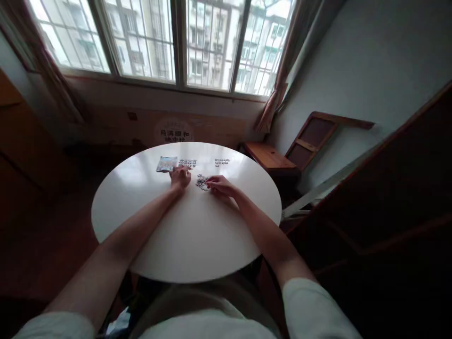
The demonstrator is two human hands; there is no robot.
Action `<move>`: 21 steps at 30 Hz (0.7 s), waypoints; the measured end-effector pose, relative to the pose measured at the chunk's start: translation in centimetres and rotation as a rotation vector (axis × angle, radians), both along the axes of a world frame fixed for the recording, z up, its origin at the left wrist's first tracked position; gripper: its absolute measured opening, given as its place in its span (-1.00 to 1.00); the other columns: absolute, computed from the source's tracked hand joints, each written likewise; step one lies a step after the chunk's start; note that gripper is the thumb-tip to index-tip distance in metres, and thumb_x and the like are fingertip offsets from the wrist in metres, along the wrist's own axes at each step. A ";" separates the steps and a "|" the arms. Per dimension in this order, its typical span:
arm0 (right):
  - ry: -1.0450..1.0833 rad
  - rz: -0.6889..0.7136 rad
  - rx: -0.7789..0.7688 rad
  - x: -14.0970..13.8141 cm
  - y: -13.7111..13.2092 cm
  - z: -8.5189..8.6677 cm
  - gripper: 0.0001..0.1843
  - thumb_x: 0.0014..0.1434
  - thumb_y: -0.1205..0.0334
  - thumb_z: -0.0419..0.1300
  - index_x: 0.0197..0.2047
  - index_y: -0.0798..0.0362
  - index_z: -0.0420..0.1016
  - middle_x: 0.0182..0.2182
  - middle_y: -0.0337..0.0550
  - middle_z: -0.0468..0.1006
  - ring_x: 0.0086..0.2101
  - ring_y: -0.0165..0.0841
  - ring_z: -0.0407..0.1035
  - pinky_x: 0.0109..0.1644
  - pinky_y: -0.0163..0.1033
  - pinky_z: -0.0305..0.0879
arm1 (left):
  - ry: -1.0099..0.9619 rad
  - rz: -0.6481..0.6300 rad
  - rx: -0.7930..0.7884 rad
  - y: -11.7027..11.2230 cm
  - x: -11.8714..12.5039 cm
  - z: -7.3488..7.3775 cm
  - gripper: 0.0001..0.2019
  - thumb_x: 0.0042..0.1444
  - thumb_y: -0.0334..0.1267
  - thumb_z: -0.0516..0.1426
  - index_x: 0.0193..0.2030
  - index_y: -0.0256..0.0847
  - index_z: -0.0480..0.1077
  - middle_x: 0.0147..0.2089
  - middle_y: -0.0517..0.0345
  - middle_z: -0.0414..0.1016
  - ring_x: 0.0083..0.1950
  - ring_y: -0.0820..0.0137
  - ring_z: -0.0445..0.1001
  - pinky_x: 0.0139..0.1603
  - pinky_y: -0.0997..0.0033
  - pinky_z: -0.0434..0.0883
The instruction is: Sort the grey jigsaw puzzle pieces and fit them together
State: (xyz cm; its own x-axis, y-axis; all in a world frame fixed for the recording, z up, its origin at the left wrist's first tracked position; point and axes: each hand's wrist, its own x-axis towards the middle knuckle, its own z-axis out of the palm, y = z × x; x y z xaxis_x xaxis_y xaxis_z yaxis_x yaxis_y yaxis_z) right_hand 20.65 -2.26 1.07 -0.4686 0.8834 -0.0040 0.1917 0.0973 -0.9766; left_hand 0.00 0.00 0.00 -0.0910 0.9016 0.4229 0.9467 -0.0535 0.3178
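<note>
On the round white table (190, 235), a loose pile of small pieces (201, 182) that look like jigsaw puzzle pieces lies near the middle. My right hand (221, 185) is at the pile's right side, its thumb and fingertips pinched together; anything between them is too small to make out. My left hand (181, 177) rests palm down, fingers partly spread, at the near edge of a group of pieces in rows (188, 162), covering some of them. A smaller group of pieces (221, 162) lies farther right. Just left of my left hand is a flat, colourful packet (166, 164).
Beyond the table are a wall with a printed cardboard panel (173, 129) and barred windows (212, 47). A wooden chair (271, 156) stands at the back right, by a leaning wooden frame (310, 136). Dark furniture (388, 235) is close on the right.
</note>
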 end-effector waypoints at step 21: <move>-0.482 -0.481 0.542 0.9 2.8 -2.5 -0.73 0.13 0.42 0.11 -0.17 0.13 0.61 -0.22 -0.05 0.50 -0.36 -0.42 0.41 -0.11 -0.26 0.39 | 0.158 -0.309 -0.195 -2.6 -1.1 -0.2 -0.62 0.24 -0.20 -0.02 0.09 -0.04 0.51 -0.21 0.03 0.63 -0.16 0.22 0.56 -0.15 0.35 0.38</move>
